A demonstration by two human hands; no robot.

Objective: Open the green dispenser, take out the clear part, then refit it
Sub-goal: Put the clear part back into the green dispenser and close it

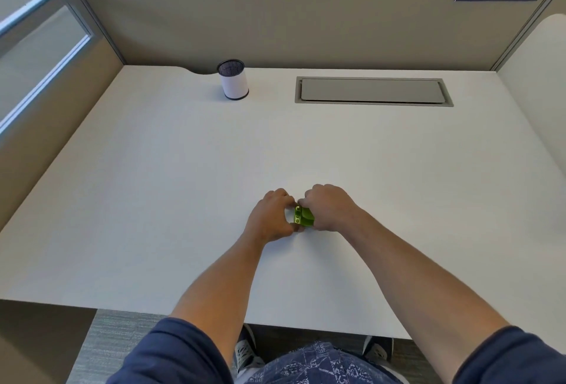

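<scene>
My only view sits head-high, looking forward and down over the white desk [183, 169], fairly near.

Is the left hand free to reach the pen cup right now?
Probably not: the left hand and right hand both grip the green dispenser. The desk toward the pen cup is bare.

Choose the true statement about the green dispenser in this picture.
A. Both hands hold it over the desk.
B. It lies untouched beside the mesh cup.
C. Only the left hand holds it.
A: the left hand and right hand both clasp the green dispenser, far from the cup.
</scene>
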